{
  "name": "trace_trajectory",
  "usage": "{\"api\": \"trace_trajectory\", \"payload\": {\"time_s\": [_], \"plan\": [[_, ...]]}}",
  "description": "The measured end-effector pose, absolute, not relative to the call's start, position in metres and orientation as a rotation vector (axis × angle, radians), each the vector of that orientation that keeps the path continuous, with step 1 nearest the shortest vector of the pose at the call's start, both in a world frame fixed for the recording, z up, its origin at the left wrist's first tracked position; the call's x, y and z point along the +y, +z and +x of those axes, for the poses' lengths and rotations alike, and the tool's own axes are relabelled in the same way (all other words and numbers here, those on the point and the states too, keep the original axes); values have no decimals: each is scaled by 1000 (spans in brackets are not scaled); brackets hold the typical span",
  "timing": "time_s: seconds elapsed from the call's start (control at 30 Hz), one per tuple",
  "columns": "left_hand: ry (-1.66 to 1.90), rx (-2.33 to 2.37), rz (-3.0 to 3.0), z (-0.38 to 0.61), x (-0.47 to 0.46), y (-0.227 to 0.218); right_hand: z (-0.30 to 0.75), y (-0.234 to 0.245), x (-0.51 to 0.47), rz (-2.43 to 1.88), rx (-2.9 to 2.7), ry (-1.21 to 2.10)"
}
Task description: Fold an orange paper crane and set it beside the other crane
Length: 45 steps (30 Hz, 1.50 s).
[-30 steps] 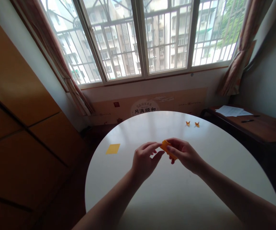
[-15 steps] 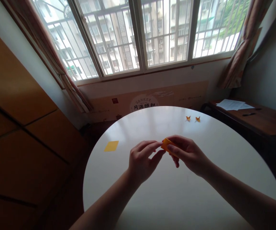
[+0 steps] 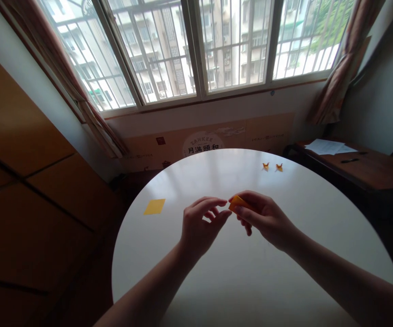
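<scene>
A small folded piece of orange paper (image 3: 237,203) is pinched between the thumb and fingers of my right hand (image 3: 264,215), above the white round table (image 3: 251,281). My left hand (image 3: 203,222) is just left of the paper, its thumb and forefinger apart with a gap between them. The left thumb tip comes close to the paper's lower left corner; whether it touches I cannot tell. Part of the paper is hidden behind the right thumb and fingers.
A flat yellow paper sheet (image 3: 154,206) lies on the table's left side. Two small folded paper birds (image 3: 266,166) (image 3: 279,167) stand near the far right edge. Beyond, a brown wooden table (image 3: 370,165) bears white papers (image 3: 329,146). A wooden cabinet (image 3: 22,181) is on the left.
My left forefinger has drawn back from the orange paper, widening the space between finger and thumb. My right hand keeps its pinch. The whole view has shifted slightly.
</scene>
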<state>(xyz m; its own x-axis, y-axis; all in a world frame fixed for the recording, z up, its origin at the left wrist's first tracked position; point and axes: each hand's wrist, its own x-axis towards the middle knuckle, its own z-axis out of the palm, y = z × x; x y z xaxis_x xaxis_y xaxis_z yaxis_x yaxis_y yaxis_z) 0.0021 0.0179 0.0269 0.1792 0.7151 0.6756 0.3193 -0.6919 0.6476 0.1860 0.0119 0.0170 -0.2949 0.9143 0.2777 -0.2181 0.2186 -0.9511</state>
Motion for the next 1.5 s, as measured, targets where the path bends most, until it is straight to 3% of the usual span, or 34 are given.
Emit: {"api": "trace_trajectory", "payload": {"time_s": [0.27,0.7,1.5], "plan": [[1297,1021,1778,7,22,22,183,12,14,-782,-1420,1264],[1127,927,1415,12,16,26,180,11,6,-781,-1287,1484],[1258,959,1847,3,12,39,189,15,3,-873,-1134,1687]]}}
